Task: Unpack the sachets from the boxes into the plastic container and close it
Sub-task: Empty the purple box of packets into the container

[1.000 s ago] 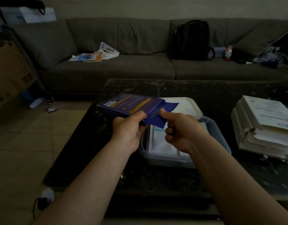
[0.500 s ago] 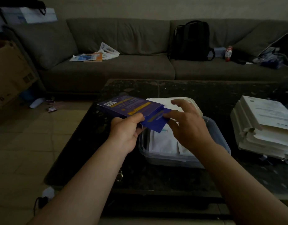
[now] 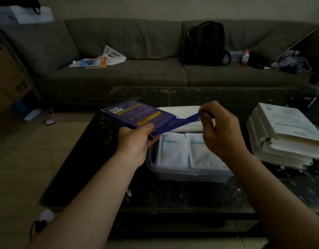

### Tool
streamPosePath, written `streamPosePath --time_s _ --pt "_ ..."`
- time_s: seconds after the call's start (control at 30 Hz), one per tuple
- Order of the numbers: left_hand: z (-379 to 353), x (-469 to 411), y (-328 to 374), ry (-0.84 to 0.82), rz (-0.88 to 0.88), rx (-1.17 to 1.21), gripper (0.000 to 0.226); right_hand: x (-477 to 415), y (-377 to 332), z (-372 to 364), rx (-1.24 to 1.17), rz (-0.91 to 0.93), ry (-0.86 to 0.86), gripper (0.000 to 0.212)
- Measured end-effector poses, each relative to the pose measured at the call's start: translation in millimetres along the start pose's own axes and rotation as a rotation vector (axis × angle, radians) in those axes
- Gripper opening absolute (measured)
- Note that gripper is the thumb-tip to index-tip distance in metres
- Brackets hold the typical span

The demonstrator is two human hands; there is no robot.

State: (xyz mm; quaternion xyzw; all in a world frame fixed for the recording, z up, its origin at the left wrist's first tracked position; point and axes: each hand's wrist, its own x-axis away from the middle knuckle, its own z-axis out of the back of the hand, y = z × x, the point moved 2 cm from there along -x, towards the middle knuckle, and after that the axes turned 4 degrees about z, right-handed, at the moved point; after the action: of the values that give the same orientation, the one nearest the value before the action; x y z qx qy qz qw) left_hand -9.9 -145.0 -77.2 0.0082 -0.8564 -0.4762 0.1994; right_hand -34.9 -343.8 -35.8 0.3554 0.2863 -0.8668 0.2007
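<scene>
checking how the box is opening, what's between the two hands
The flap of the blue box spans the gap: left hand grips the box, right hand pinches the flap's end. Head view.

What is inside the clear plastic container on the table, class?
Two white sachets lie flat side by side in the plastic container. Anything beneath them is covered, and the right hand hides its far right corner.

Grey sofa [image 3: 119, 76], black backpack [image 3: 205, 44], scattered leaflets [image 3: 101, 59]
</scene>
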Motion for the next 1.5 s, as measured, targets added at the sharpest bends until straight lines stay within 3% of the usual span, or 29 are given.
streamPosePath --time_s 0.13,0.27,0.5,0.63,0.87,0.97,1.03,1.13,1.23,1.5 --pt "0 -4 2 0.009 -0.011 0.070 0.030 0 4 14 -0.070 -0.082 0.120 0.010" --pt "5 -10 4 0.080 -0.012 0.102 0.036 4 18 22 -0.105 -0.367 0.185 0.008" --pt "8 -12 10 0.145 -0.079 0.187 0.056 17 34 10 -0.228 -0.968 0.015 0.008" --pt "5 -10 9 0.133 -0.090 0.187 0.062 23 38 9 -0.097 -1.105 -0.160 0.006" --pt "2 -6 9 0.105 -0.082 0.173 0.051 23 16 15 0.578 -0.811 -0.624 0.035" --pt "1 -5 9 0.091 -0.087 0.171 0.051 16 9 12 0.696 -0.668 -0.668 0.049" --pt "1 -4 10 0.077 -0.090 0.168 0.051 13 11 2 0.607 -0.478 -0.688 0.058" --pt "1 -2 11 0.057 -0.086 0.171 0.048 15 9 -17 0.256 -0.267 -0.810 0.071" --pt "1 -1 12 0.041 -0.078 0.183 0.043 21 15 -36 0.217 -0.132 -0.911 0.080" --pt "-3 -3 11 0.049 -0.067 0.186 0.044 23 38 -56 0.219 -0.152 -0.966 0.088"
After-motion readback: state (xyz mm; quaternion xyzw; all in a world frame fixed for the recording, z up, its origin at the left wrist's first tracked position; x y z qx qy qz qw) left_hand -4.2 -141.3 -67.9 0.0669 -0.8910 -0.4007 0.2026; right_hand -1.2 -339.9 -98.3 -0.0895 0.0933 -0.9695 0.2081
